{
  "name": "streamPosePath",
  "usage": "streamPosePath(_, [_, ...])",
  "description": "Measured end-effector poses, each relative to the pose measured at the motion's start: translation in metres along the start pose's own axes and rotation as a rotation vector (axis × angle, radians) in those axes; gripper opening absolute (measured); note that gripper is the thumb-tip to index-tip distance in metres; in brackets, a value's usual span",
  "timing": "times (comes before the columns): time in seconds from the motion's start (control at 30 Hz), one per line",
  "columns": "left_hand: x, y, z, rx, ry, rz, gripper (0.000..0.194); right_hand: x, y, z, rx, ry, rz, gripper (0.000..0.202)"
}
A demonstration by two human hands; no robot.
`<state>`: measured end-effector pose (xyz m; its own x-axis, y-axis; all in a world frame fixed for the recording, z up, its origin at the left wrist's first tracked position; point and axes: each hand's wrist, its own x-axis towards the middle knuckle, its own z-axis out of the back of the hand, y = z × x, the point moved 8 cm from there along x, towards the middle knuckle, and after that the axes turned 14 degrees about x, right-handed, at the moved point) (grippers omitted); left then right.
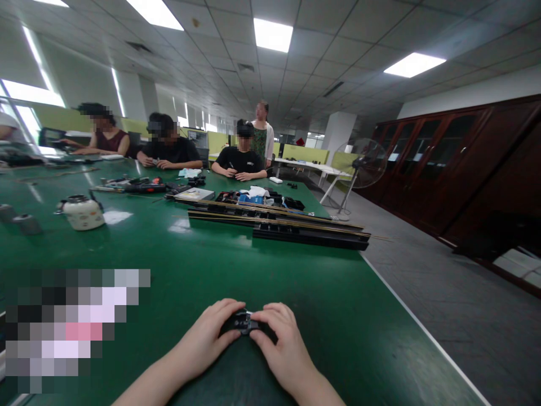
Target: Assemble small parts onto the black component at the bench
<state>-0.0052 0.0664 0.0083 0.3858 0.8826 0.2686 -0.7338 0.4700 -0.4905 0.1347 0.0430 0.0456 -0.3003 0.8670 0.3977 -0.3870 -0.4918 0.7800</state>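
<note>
A small black part [242,323], perhaps plastic, with recesses on its upper face, sits between my two hands just over the green table [203,276]. On its left side my left hand [213,327] is closed, thumb below and fingers above. My right hand [279,330] pinches the other side the same way, thumb in front and fingertips at the back. A thin pale edge shows at the part's far side. The exact kind of part is too small to tell, and my fingers cover both its ends.
Long black rails [310,237] with thin brass-coloured rods lie across the table ahead. Behind them are a blue item [252,198] and tools. A cream pot [82,213] stands left, above a pixelated patch. Several people sit or stand beyond; a fan [357,163] stands right.
</note>
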Motion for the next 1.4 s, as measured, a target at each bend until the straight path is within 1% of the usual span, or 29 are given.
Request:
streamPosePath(0.13, [0.0,0.0,-0.001,0.013,0.01,0.007,0.037,0.001,0.0,-0.001,-0.016,0.004,0.021,0.021])
streamPosePath(0.3, [0.001,-0.002,-0.002,0.022,0.011,0.01,0.036,0.001,-0.011,-0.01,-0.132,0.057,-0.064,0.023])
streamPosePath(0.4, [0.002,-0.001,-0.003,0.013,0.013,0.01,0.037,0.001,-0.014,-0.013,-0.161,0.071,-0.086,0.024])
streamPosePath(0.67, [0.002,-0.001,-0.003,0.01,0.019,0.015,0.036,-0.001,-0.013,-0.012,-0.148,0.056,-0.057,0.021])
streamPosePath(0.9, [0.002,0.0,-0.004,0.023,0.021,0.02,0.037,0.001,-0.007,-0.012,-0.207,0.103,-0.056,0.02])
streamPosePath(1.07, [0.002,0.001,-0.006,0.034,0.033,0.026,0.037,-0.001,0.003,-0.012,-0.212,0.104,0.013,0.022])
streamPosePath(1.17, [0.002,0.001,-0.005,0.038,0.031,0.028,0.038,-0.001,-0.001,-0.011,-0.219,0.077,-0.002,0.021])
streamPosePath(1.27, [0.002,0.0,-0.003,0.042,0.029,0.036,0.038,0.0,-0.007,-0.013,-0.221,0.084,-0.033,0.02])
streamPosePath(1.4, [0.003,-0.001,-0.003,0.039,0.023,0.031,0.037,-0.001,-0.007,-0.013,-0.214,0.084,-0.024,0.021])
